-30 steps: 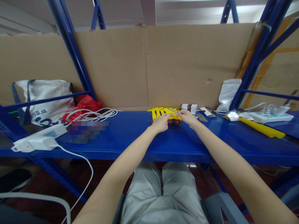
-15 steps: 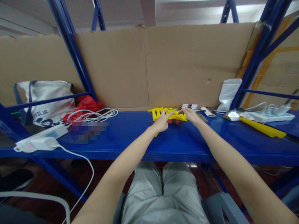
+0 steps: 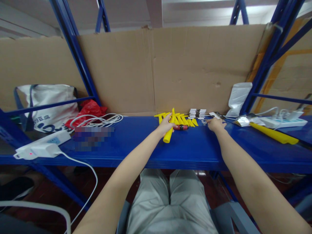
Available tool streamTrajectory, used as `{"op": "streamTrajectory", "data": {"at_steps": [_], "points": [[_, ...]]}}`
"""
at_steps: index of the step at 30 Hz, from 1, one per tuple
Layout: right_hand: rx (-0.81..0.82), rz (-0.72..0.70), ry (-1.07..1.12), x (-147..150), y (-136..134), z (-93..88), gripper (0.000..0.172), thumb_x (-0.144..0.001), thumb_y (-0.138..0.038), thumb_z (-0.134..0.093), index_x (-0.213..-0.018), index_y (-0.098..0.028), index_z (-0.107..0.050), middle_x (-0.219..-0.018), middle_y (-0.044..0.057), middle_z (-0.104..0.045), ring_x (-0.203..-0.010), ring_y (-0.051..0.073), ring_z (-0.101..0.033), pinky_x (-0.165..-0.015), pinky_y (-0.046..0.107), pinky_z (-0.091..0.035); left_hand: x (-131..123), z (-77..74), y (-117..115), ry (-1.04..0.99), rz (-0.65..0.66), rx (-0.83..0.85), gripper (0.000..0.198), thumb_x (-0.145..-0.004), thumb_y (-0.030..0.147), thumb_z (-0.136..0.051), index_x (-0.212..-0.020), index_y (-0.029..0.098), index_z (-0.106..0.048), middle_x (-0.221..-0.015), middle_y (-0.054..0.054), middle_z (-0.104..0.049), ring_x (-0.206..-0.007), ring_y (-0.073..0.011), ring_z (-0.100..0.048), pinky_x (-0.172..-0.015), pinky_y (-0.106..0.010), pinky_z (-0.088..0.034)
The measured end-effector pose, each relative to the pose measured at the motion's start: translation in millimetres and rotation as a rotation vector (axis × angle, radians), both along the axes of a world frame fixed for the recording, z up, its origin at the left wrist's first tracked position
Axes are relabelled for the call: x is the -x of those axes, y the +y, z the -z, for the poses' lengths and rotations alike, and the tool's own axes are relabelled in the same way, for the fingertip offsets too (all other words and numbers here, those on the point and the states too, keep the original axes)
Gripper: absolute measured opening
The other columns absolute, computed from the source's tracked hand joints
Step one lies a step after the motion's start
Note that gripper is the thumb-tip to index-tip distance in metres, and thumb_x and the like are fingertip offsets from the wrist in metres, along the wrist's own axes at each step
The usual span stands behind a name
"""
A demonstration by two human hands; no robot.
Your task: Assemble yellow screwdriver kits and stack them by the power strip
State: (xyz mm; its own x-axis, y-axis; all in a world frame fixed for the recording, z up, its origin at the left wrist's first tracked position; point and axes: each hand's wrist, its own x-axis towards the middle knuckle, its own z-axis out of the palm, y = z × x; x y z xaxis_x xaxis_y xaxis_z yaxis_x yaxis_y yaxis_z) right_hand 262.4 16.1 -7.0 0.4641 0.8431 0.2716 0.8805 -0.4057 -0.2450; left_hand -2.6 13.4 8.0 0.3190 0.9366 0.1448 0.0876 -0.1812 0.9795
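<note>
My left hand is closed around a yellow plastic handle-shaped piece, its round thick end toward me and its thin end up. Just right of that hand lies a red and black screwdriver. Behind it several similar yellow pieces lie in a row. My right hand is down on the table at the right, fingers bent together by some small metal parts; anything between the fingertips is hidden. A black and white card lies just behind this hand.
White-and-black packets lie by the cardboard wall. At right are a yellow wedge-shaped object and a power strip. Another power strip, coiled white cable, red bag and cloth bag occupy the left.
My right hand has moved right, from the yellow row to the small metal parts. The yellow piece in my left hand now stands more upright, showing its round end.
</note>
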Motion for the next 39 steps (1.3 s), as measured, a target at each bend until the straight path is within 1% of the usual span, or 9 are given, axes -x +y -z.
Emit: {"op": "streamTrajectory", "data": {"at_steps": [5, 11, 14, 19, 25, 27, 30, 34, 39], "points": [[0.006, -0.023, -0.01, -4.3, 3.8, 3.1, 0.035, -0.083, -0.021, -0.048, -0.107, -0.028, -0.072, -0.126, 0.012, -0.057, -0.123, 0.035, -0.042, -0.096, 0.06, -0.034, -0.2, 3.3, 8.4, -0.077, 0.043, 0.048, 0.096, -0.064, -0.004, -0.057, -0.147, 0.033, -0.024, -0.139, -0.011, -0.045, -0.068, -0.0105, -0.062, -0.045, -0.018, -0.047], [-0.05, -0.064, -0.048, -10.9, 11.3, 8.9, 0.036, -0.076, -0.018, -0.05, -0.102, -0.024, -0.074, -0.118, 0.016, -0.06, -0.117, 0.035, -0.045, -0.092, 0.061, -0.035, -0.9, 2.8, 8.1, -0.102, 0.083, 0.063, 0.093, -0.065, -0.005, -0.055, -0.146, 0.031, -0.026, -0.132, -0.011, -0.05, -0.067, -0.01, -0.063, -0.045, -0.017, -0.047], [-0.041, -0.087, -0.079, -9.6, 10.2, 8.7, 0.036, -0.077, -0.019, -0.048, -0.103, -0.023, -0.073, -0.118, 0.017, -0.059, -0.116, 0.035, -0.045, -0.093, 0.061, -0.033, -1.0, 2.1, 7.2, -0.091, 0.092, 0.07, 0.093, -0.064, -0.005, -0.055, -0.146, 0.03, -0.025, -0.133, -0.012, -0.05, -0.066, -0.0091, -0.063, -0.045, -0.017, -0.047], [0.022, -0.101, -0.13, -2.0, 2.9, 3.2, 0.035, -0.083, -0.02, -0.045, -0.104, -0.023, -0.072, -0.119, 0.015, -0.059, -0.117, 0.032, -0.046, -0.097, 0.059, -0.031, -1.2, 1.3, 6.2, -0.079, 0.082, 0.071, 0.095, -0.064, -0.004, -0.056, -0.147, 0.03, -0.025, -0.135, -0.013, -0.047, -0.066, -0.0088, -0.063, -0.047, -0.017, -0.047], [0.043, -0.096, -0.168, 5.4, -2.2, -2.4, 0.033, -0.085, -0.02, -0.044, -0.104, -0.019, -0.071, -0.117, 0.018, -0.06, -0.116, 0.033, -0.049, -0.095, 0.058, -0.035, -0.8, 0.1, 4.3, -0.061, 0.064, 0.081, 0.093, -0.064, -0.003, -0.058, -0.146, 0.03, -0.029, -0.134, -0.013, -0.048, -0.068, -0.0115, -0.065, -0.048, -0.019, -0.049], [0.064, -0.102, -0.17, 6.8, -3.1, -3.3, 0.035, -0.085, -0.018, -0.042, -0.107, -0.017, -0.069, -0.119, 0.019, -0.059, -0.117, 0.033, -0.049, -0.095, 0.056, -0.036, -0.9, 0.0, 4.3, -0.054, 0.06, 0.089, 0.093, -0.064, -0.003, -0.058, -0.145, 0.031, -0.03, -0.134, -0.012, -0.048, -0.068, -0.0113, -0.065, -0.048, -0.019, -0.048], [0.098, -0.115, -0.182, 7.9, -2.6, -3.6, 0.039, -0.085, -0.014, -0.041, -0.116, -0.014, -0.065, -0.123, 0.021, -0.056, -0.12, 0.032, -0.049, -0.096, 0.053, -0.037, -1.2, 0.1, 4.7, -0.074, 0.082, 0.096, 0.093, -0.064, -0.005, -0.056, -0.146, 0.029, -0.028, -0.132, -0.012, -0.051, -0.066, -0.0097, -0.064, -0.046, -0.017, -0.047], [0.103, -0.127, -0.187, 6.7, 0.7, -1.2, 0.043, -0.082, -0.011, -0.043, -0.121, -0.008, -0.061, -0.123, 0.024, -0.056, -0.121, 0.033, -0.048, -0.096, 0.051, -0.039, -1.7, -0.8, 3.1, -0.083, 0.095, 0.106, 0.093, -0.063, -0.006, -0.055, -0.145, 0.029, -0.027, -0.129, -0.012, -0.053, -0.066, -0.0096, -0.064, -0.045, -0.016, -0.045], [0.087, -0.107, -0.183, 5.0, 2.6, 1.1, 0.044, -0.081, -0.013, -0.044, -0.122, -0.012, -0.06, -0.124, 0.022, -0.056, -0.121, 0.033, -0.048, -0.095, 0.053, -0.039, -3.8, -4.8, -5.2, -0.088, 0.072, 0.123, 0.092, -0.063, -0.007, -0.054, -0.145, 0.026, -0.028, -0.125, -0.012, -0.056, -0.064, -0.0091, -0.064, -0.044, -0.015, -0.044]]}}
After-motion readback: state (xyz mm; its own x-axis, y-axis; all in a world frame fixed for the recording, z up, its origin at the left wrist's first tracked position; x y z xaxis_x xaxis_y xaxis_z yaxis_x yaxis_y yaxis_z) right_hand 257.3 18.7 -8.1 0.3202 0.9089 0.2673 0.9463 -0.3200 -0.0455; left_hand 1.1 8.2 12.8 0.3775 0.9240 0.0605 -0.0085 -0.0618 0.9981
